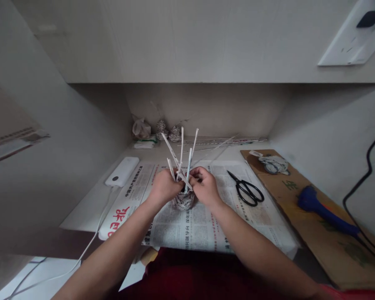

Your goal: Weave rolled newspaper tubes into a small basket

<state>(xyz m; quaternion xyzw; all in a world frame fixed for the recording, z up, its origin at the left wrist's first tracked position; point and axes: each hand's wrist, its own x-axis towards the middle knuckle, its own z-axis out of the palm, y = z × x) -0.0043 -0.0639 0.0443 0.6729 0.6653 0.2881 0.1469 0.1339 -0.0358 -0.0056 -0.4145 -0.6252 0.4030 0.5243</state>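
A small woven paper basket stands on the newspaper in front of me, with several rolled paper sticks poking up from its rim. My left hand closes round the left side of the rim, its fingers among the sticks. From the other side, my right hand pinches a paper strip that crosses between the sticks. Part of the rim is hidden behind my fingers.
Black scissors lie to the right on the newspaper. Beyond them, a cardboard sheet carries a blue glue gun and a paper coil. A white device with a cable sits left. Woven pieces and thin sticks are at the back.
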